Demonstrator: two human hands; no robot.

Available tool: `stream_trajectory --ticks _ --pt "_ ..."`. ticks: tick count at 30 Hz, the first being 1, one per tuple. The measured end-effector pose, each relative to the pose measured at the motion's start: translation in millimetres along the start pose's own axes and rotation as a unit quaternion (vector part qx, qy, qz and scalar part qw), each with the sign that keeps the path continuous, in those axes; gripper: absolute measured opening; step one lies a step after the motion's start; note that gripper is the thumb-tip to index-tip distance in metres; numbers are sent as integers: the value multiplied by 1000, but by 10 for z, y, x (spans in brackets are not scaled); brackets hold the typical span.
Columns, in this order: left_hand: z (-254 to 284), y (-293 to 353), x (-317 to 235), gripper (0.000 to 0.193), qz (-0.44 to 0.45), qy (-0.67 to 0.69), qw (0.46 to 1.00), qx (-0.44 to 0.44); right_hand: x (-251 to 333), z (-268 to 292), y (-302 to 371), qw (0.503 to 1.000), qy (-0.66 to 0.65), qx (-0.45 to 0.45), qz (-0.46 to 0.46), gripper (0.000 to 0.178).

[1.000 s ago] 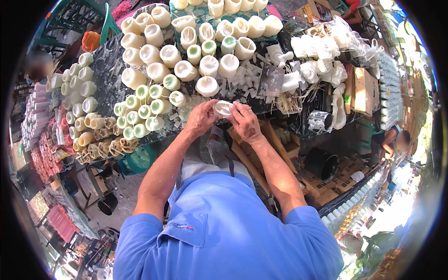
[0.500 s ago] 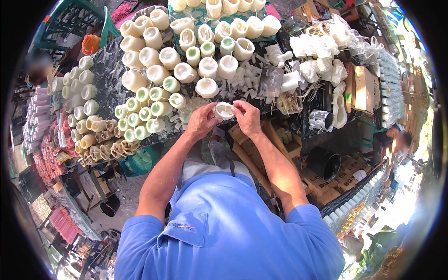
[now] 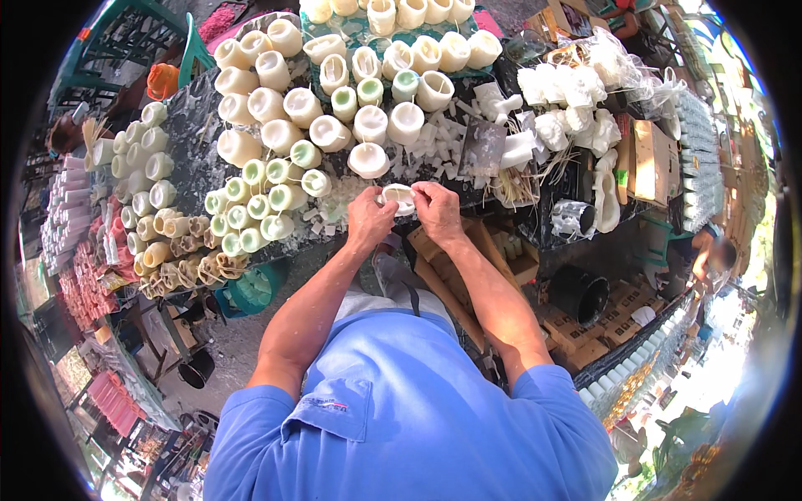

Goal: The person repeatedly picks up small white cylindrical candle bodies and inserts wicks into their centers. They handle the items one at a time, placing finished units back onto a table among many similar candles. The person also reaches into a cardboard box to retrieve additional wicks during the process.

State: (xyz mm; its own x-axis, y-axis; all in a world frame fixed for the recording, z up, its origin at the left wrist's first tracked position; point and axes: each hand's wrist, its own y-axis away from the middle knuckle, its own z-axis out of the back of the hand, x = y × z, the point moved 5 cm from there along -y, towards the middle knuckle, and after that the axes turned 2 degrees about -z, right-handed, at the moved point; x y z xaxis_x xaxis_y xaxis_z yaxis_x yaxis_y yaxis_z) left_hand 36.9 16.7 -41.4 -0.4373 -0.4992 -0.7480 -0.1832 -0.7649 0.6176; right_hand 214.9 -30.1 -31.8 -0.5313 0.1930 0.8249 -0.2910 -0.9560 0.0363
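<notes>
Between my two hands, at the near edge of the table, is a round white wax candle (image 3: 399,200) with a hollow, cup-like top. My left hand (image 3: 371,220) is closed on its left side, thumb and fingertips at the rim. On the opposite side, my right hand (image 3: 439,214) pinches the rim with bent fingers. Whether a wick is between the fingertips is too small to tell. Just beyond the hands stands a wider cream candle (image 3: 368,160), and pale green candles (image 3: 288,197) are grouped to the left.
Rows of cream candles (image 3: 282,134) fill the table's left and middle. White wax scraps (image 3: 434,140) lie beyond my hands. At the right are white moulded wax pieces (image 3: 576,83) and a dark tin (image 3: 575,215). Below the table edge are an open cardboard box (image 3: 447,275) and a black bucket (image 3: 579,296).
My left hand has moved slightly right and its fingers have curled in more at the candle's rim. The right hand has shifted a little left and down. The candle stays between them.
</notes>
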Motion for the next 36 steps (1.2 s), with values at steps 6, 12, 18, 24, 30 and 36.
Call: stream_trajectory --ticks 6,12,18,24,30,36 --pt "-9 49 -13 55 -3 -11 1000 18 -60 11 4 990 -66 46 -115 24" --pt "12 102 61 70 -76 -45 994 58 -74 54 -56 987 -75 59 -127 29" --pt "150 130 56 77 -249 -266 931 34 39 178 162 987 25 158 7 80" --pt "172 0 -15 72 -303 -238 921 62 41 49 245 990 69 101 73 83" --pt "163 -73 147 67 -220 -157 958 101 80 -110 144 983 58 90 148 77" --pt "149 -67 236 66 -200 -94 971 86 168 -224 30 985 36 120 117 66"
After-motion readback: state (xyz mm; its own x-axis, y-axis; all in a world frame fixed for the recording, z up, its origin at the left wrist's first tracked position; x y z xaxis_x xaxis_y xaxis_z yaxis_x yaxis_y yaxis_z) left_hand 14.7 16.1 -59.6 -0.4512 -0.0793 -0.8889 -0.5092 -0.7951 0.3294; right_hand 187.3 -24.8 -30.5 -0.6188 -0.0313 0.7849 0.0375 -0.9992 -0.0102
